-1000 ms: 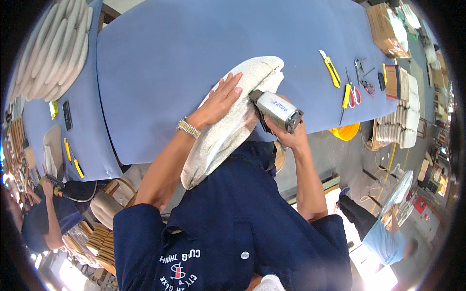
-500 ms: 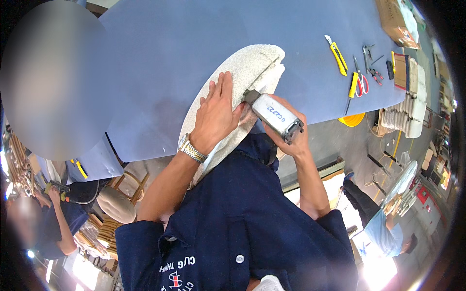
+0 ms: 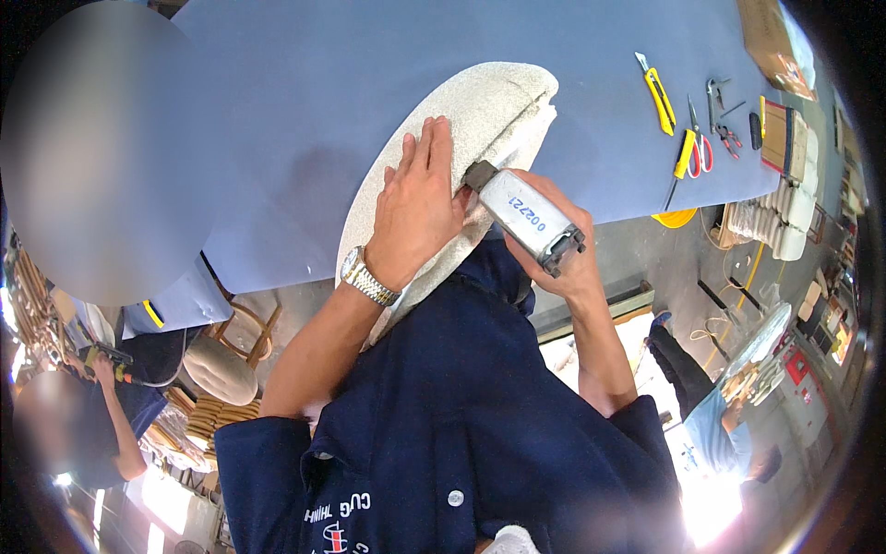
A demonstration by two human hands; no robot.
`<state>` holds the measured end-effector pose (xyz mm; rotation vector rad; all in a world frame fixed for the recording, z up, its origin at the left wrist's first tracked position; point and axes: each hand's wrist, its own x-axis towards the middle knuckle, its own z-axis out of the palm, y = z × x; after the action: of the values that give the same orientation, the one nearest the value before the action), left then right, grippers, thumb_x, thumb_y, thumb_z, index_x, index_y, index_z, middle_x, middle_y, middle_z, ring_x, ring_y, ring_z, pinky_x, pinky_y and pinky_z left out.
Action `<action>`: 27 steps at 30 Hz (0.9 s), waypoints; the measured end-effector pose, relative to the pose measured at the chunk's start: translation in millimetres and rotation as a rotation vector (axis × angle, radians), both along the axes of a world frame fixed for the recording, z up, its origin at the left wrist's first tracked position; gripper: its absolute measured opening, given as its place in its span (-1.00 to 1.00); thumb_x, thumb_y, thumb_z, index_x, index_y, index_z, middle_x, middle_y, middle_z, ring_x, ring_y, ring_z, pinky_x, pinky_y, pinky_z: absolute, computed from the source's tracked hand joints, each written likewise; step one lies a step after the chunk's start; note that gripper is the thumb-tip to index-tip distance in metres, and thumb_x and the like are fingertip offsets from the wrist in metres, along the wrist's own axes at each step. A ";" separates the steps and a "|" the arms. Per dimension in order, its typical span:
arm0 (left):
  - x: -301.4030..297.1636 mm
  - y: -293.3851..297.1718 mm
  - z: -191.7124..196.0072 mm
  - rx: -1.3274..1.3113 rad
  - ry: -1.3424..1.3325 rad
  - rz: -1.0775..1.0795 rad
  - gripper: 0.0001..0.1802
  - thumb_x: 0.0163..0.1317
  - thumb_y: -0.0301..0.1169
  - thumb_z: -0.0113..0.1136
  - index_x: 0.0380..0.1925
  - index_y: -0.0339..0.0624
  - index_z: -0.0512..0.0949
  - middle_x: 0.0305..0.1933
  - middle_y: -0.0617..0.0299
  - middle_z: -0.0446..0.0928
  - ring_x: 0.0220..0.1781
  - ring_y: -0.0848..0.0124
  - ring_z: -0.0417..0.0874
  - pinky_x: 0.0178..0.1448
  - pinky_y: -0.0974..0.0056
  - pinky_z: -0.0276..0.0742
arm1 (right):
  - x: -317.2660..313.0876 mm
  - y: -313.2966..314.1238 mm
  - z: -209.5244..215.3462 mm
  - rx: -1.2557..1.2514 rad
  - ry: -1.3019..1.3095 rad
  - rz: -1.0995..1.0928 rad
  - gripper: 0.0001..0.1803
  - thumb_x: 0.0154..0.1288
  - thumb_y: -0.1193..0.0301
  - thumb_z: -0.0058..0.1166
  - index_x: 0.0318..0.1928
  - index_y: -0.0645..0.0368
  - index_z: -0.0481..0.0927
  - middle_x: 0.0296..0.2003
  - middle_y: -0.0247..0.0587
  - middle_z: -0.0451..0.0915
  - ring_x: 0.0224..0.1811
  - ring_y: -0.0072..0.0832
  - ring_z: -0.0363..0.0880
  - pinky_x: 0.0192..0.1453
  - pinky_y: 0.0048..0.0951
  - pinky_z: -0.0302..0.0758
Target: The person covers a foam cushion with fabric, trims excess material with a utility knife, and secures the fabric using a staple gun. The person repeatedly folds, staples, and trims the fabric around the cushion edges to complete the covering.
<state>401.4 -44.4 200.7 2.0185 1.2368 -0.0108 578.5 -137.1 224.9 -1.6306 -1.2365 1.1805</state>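
A rounded seat pad covered in light speckled fabric [image 3: 480, 102] lies tilted at the table's near edge, against my body. My left hand [image 3: 415, 217] rests on it with the fingers stretched out flat, the thumb beside the tool's nose. In my right hand [image 3: 574, 254] is a staple gun with a pale body [image 3: 521, 210] and a dark nose, fingers wrapped round its grip. The nose points at the pad's folded fabric edge; whether it touches is hidden.
On the blue-grey table [image 3: 286, 83], at right, lie a yellow utility knife [image 3: 657, 97], red-handled scissors [image 3: 701, 152] and small pliers [image 3: 729, 141]. A cardboard box [image 3: 775, 46] stands at far right. Co-workers are at lower left [image 3: 120, 415] and lower right [image 3: 715, 434].
The whole view has shifted slightly. Against the pad, the staple gun and my right hand have moved a little left; my left hand stays flat on the fabric.
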 end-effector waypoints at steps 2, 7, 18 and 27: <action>-0.5 -1.5 1.3 0.023 0.012 -0.006 0.01 0.13 -0.42 0.37 0.52 -0.32 0.01 0.56 -0.23 0.14 0.55 -0.23 0.22 0.44 -0.21 0.37 | -1.4 -4.0 -1.4 0.062 -0.033 -0.011 -0.35 0.00 0.53 0.34 0.21 0.26 0.59 0.10 0.00 0.68 0.11 -0.26 0.71 0.20 -0.34 0.56; -2.9 -1.5 -0.2 0.044 0.012 -0.026 0.05 0.07 -0.46 0.40 0.52 -0.31 0.01 0.56 -0.23 0.16 0.54 -0.21 0.23 0.45 -0.15 0.38 | -2.1 -12.4 -4.5 0.118 -0.053 -0.003 -0.36 -0.01 0.50 0.36 0.19 0.23 0.61 0.08 0.00 0.70 0.10 -0.21 0.72 0.19 -0.32 0.58; 1.5 -3.7 -1.8 -0.022 -0.033 0.018 0.04 0.05 -0.49 0.42 0.50 -0.35 0.05 0.56 -0.24 0.13 0.55 -0.28 0.20 0.40 -0.41 0.35 | -9.3 -5.1 3.1 0.012 -0.028 0.015 -0.38 0.06 0.48 0.32 0.23 0.20 0.58 0.06 -0.02 0.69 0.08 -0.22 0.73 0.14 -0.34 0.59; -2.4 -2.9 -6.0 0.018 -0.058 0.012 0.04 0.02 -0.54 0.40 0.49 -0.38 0.05 0.57 -0.26 0.12 0.55 -0.28 0.19 0.43 -0.39 0.30 | -9.7 -17.5 0.8 0.106 -0.028 0.069 -0.39 0.08 0.56 0.30 0.22 0.29 0.56 0.10 0.00 0.65 0.10 -0.29 0.68 0.21 -0.37 0.53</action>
<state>398.9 -47.3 194.7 2.0125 1.2160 0.0645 568.9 -154.6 225.7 -1.5426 -1.3593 1.1173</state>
